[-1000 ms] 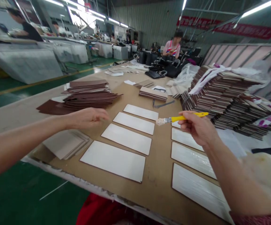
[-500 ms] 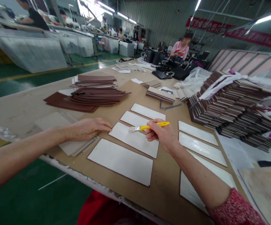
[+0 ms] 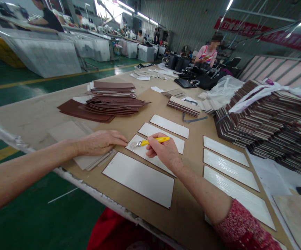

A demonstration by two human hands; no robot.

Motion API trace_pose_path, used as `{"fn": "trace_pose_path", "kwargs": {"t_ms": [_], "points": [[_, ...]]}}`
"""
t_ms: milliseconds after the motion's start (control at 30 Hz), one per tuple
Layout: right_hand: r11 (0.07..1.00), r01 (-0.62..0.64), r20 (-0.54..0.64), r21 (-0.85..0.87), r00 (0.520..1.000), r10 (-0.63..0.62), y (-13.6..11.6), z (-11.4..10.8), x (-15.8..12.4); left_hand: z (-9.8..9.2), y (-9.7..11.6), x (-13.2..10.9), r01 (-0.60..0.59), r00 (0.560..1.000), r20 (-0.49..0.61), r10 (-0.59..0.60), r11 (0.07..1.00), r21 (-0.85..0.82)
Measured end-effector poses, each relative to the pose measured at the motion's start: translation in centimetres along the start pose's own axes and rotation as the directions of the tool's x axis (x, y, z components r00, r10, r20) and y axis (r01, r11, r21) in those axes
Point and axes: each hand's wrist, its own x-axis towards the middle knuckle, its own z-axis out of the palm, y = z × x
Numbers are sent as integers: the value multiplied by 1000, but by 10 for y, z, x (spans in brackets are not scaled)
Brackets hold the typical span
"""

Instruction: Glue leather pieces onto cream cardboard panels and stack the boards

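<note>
My right hand (image 3: 163, 147) grips a yellow-handled paintbrush (image 3: 158, 140), its bristles on the left end of a white rectangular panel (image 3: 157, 161) with a thin dark edge. My left hand (image 3: 102, 142) lies flat, fingers stretched out, over a stack of pale sheets (image 3: 88, 161); its fingertips reach the left corner of the brushed panel. Nearer to me is another white panel (image 3: 140, 179). Farther off lie a third panel (image 3: 175, 138) and a fourth panel (image 3: 169, 126). On the right, several panels (image 3: 233, 191) have a shiny wet look; my right forearm partly covers that row.
Brown pieces (image 3: 116, 106) are piled at the back left. A tall stack of dark-edged pieces (image 3: 270, 121) stands on the right, beyond the panels. A small bundle (image 3: 184, 106) lies mid-table. Black bags (image 3: 192, 71) and a co-worker (image 3: 207, 53) are at the far end.
My right hand has moved left with the paintbrush, from the middle of the panel to its left end. My left hand stays at the panel's corner. The view has shifted slightly.
</note>
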Motion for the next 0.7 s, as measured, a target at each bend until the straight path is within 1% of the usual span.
{"fn": "trace_pose_path", "kwargs": {"t_ms": [133, 267, 400, 567, 700], "points": [[991, -4, -10, -130, 1000, 2, -2, 2, 1, 1, -1, 1, 1, 1000, -7, -1, 1000, 2], [963, -8, -28, -269, 1000, 1, -8, -5, -3, 3, -3, 1, -11, 1000, -8, 11, 1000, -14], [935, -4, -23, -356, 1000, -4, -11, -21, -11, 4, -4, 1, 0, 1000, -9, 0, 1000, -13], [902, -68, -42, -427, 998, 55, -10, -46, -23, 1, -1, 1, 18, 1000, 23, -18, 1000, -2], [897, -127, -90, -423, 991, 98, -12, -65, -37, 0, 2, 0, 45, 998, 36, -45, 999, -13]]}}
